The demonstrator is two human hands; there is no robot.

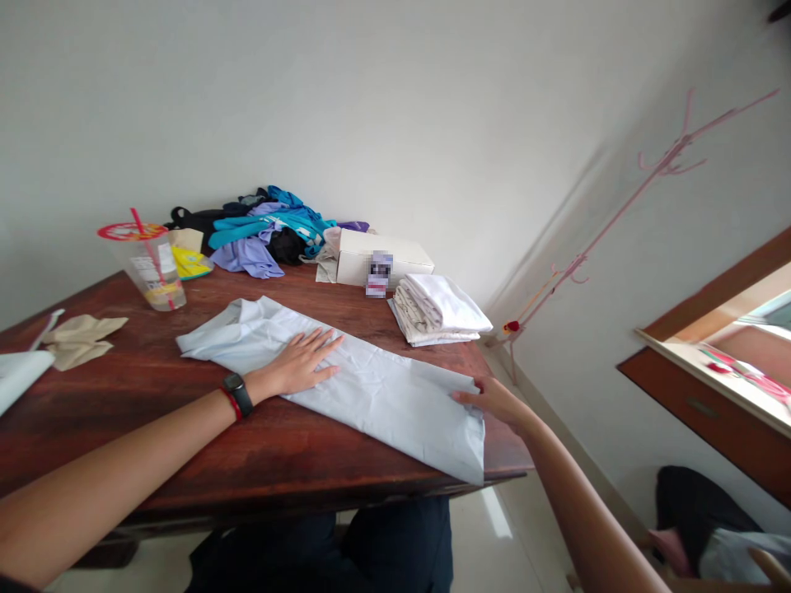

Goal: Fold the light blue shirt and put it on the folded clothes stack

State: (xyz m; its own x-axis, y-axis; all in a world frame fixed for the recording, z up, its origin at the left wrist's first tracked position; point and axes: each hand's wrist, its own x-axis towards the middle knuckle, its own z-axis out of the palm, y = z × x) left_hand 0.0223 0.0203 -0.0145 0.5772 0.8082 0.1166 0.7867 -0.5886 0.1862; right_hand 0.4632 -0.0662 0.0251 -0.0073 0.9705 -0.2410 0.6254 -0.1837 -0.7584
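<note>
A pale grey-blue garment [395,399], folded into a long strip, lies slantwise across the dark wooden table [241,453]; it looks like a shirt. My left hand [302,362] rests flat on its left half, palm down, fingers stretched out. At the strip's right end my right hand [491,399] grips the cloth edge, thumb on top and the other fingers partly hidden. The garment's left end is bunched and wrinkled, and its lower right corner reaches the table's front edge. Behind it sits a stack of folded white cloth [438,309].
At the back are a heap of blue, purple and black clothes [272,231], a white box [401,254] and a small blurred packet [379,276]. A plastic cup [152,268] with a straw and a crumpled napkin [83,339] stand left. A pink coat rack [581,259] leans right.
</note>
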